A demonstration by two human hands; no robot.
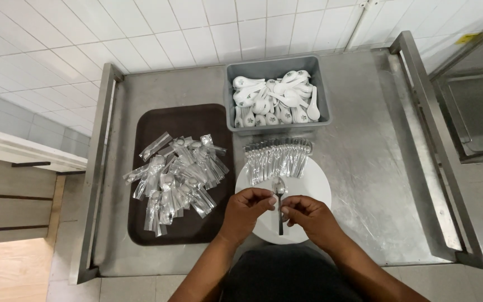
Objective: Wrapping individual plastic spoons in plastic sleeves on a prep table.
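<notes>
My left hand (248, 209) and my right hand (308, 217) meet over a white round plate (317, 182). Between their fingertips they hold a metal spoon (279, 196) in a clear plastic sleeve, bowl pointing away from me and handle toward me. On the plate's far edge lies a neat row of several wrapped spoons (276, 158). To the left a dark brown tray (188, 120) carries a loose pile of wrapped spoons (177, 180).
A grey plastic bin (275, 64) full of white ceramic soup spoons (272, 98) stands at the back of the steel cart top (364, 156). Raised steel rails run along the cart's left (99, 162) and right (440, 140) sides. White tiled floor lies beyond.
</notes>
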